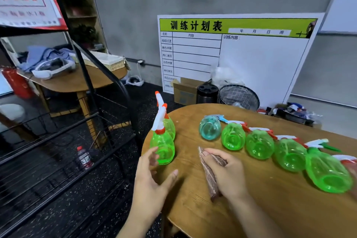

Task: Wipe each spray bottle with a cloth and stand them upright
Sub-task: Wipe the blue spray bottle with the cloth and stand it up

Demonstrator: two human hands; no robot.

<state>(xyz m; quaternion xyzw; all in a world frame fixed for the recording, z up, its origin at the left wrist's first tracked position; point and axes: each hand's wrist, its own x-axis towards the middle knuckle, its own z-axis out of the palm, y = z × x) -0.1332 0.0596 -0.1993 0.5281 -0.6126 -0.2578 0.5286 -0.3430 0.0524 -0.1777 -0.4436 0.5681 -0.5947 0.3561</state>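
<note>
Two green spray bottles stand upright at the left edge of the wooden table (270,208): the near one (163,146) and one behind it (170,125). My left hand (150,179) is open, fingers spread, just beside the near bottle and slightly apart from it. My right hand (226,176) grips a folded brown striped cloth (209,177) on the table. A row of bottles lies on its side to the right: a teal one (210,128), then several green ones (233,137) (259,144) (289,154) (328,174).
A black metal rack (87,141) stands left of the table, with a water bottle (84,157) on the floor under it. Behind the table are a white schedule board (251,54), a cardboard box (185,92), a black bin (207,93) and a wire basket (238,95).
</note>
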